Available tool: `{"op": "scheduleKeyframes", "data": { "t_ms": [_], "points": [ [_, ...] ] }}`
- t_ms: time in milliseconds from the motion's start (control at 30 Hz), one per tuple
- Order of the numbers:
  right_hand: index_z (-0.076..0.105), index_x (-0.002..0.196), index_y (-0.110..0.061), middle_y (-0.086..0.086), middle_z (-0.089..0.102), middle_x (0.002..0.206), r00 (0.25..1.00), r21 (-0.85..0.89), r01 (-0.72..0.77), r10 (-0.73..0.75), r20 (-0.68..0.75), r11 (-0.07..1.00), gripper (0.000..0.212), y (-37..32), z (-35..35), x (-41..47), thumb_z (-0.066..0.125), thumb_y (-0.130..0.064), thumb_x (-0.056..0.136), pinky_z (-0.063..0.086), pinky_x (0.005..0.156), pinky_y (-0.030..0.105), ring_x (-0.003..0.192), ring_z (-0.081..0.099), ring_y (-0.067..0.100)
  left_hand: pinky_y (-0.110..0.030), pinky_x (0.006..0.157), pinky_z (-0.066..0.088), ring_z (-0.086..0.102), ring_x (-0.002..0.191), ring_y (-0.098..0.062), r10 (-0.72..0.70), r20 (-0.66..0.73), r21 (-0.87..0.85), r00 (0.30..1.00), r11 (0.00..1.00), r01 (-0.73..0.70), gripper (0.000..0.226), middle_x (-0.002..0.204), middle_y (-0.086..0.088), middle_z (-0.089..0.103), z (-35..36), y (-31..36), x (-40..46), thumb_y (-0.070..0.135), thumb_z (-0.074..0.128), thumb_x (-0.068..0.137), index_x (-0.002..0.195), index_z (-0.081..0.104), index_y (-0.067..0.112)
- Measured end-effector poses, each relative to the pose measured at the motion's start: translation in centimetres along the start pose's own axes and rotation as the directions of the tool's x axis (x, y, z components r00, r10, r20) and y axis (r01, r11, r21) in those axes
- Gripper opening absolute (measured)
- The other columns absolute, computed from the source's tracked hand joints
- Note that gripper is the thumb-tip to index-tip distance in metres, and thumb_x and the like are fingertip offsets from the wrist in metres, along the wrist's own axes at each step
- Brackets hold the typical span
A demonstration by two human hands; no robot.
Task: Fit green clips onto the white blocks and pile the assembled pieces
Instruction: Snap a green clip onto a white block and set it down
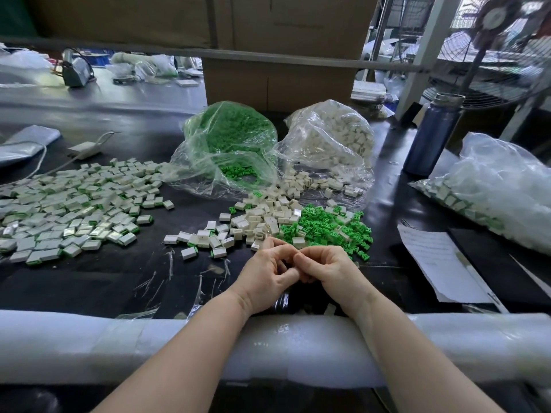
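Both hands meet just above the desk's near edge, centre. Left hand [267,274] and right hand [331,269] have fingers curled in, fingertips touching each other; whatever they pinch is hidden betw. the fingers, so can't tell if a piece is held, nor which way it points. Both forearms cross the foam-wrapped rail [89,347] along the near edge, wrists bent down.

Loose white blocks [262,216] lie scattered just beyond the hands, mid-desk, long axes every which way. Loose green clips [328,226] sit in a heap touching the blocks on their right side, orientation too jumbled to read. Assembled pieces [68,210] spread in a wide flat pile toward the desk's left edge, mostly lying flat, green edge showing on some; pile cut off at the frame's left.

Behind, toward the far edge: clear bag of green clips [229,144], mouth open toward the hands, and beside it on the right a clear bag of white blocks [331,138]. Blue bottle [432,135] stands upright far right. Paper sheet [441,263] near the right edge, text unreadable. Another bag [501,186] at the right edge, partly cut off.
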State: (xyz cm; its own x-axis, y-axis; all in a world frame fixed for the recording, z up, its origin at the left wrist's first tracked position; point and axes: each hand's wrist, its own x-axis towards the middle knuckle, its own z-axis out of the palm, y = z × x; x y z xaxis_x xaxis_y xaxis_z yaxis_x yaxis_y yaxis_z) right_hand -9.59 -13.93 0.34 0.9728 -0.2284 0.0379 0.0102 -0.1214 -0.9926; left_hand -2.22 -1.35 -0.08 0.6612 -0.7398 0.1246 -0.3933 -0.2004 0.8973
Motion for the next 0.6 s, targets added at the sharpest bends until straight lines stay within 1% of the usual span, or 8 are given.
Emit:
{"op": "scheduleKeyframes", "data": {
  "t_ms": [133,200,333,400,533,600],
  "points": [
    [0.069,0.073,-0.014,-0.001,0.058,0.059,1.000,0.003,-0.005,0.005,-0.007,1.000,0.021,-0.01,0.06,0.07,0.057,-0.006,0.089,0.040,0.054,0.014,0.052,0.048,0.004,-0.033,0.076,0.048,0.046,0.066,-0.012,0.011,0.017,0.083,1.000,0.996,-0.012,0.028,0.095,0.009,0.043,0.11,-0.31,0.14,0.010,0.061,0.083,0.074,0.056,0.036],
    [0.069,0.073,-0.012,-0.001,0.058,0.058,1.000,0.008,-0.009,0.009,-0.007,1.000,0.021,0.00,0.09,0.09,0.056,-0.005,0.089,0.040,0.052,0.013,0.050,0.048,0.001,-0.037,0.079,0.048,0.046,0.069,-0.013,0.016,0.021,0.106,1.000,0.994,-0.019,0.031,0.096,0.009,0.043,0.13,-0.36,0.19,0.011,0.061,0.083,0.072,0.053,0.039],
    [0.068,0.074,-0.007,0.004,0.057,0.060,1.000,0.014,-0.010,0.010,-0.010,1.000,0.019,0.05,0.04,0.12,0.056,-0.003,0.089,0.039,0.050,0.012,0.049,0.046,0.001,-0.040,0.081,0.049,0.047,0.071,-0.012,0.024,0.027,0.130,0.999,0.991,-0.028,0.031,0.096,0.010,0.043,0.12,-0.39,0.18,0.015,0.061,0.083,0.070,0.052,0.041],
    [0.068,0.074,-0.007,0.004,0.057,0.059,1.000,0.016,-0.011,0.011,-0.012,1.000,0.019,0.07,0.00,0.15,0.057,-0.003,0.088,0.039,0.050,0.012,0.048,0.046,0.001,-0.041,0.082,0.049,0.047,0.072,-0.013,0.024,0.032,0.142,0.999,0.990,-0.028,0.029,0.097,0.009,0.043,0.12,-0.35,0.16,0.017,0.061,0.082,0.070,0.051,0.042],
    [0.068,0.074,-0.007,0.007,0.057,0.061,1.000,0.023,-0.020,0.020,-0.013,1.000,0.018,0.13,-0.03,0.13,0.057,-0.003,0.088,0.039,0.051,0.013,0.049,0.047,0.003,-0.042,0.082,0.049,0.048,0.073,-0.013,0.008,0.047,0.157,0.999,0.987,-0.016,0.010,0.098,0.009,0.043,0.18,0.03,0.02,0.033,0.054,0.073,0.069,0.051,0.042],
    [0.069,0.074,-0.006,0.009,0.056,0.063,0.999,0.031,-0.028,0.028,-0.017,0.999,0.018,0.15,-0.07,0.08,0.058,-0.004,0.087,0.039,0.050,0.014,0.050,0.046,0.004,-0.042,0.082,0.049,0.048,0.073,-0.013,0.001,0.056,0.160,0.998,0.987,-0.010,0.007,0.098,0.010,0.043,0.20,0.02,0.00,0.035,0.051,0.070,0.070,0.051,0.042]
  ]
}}
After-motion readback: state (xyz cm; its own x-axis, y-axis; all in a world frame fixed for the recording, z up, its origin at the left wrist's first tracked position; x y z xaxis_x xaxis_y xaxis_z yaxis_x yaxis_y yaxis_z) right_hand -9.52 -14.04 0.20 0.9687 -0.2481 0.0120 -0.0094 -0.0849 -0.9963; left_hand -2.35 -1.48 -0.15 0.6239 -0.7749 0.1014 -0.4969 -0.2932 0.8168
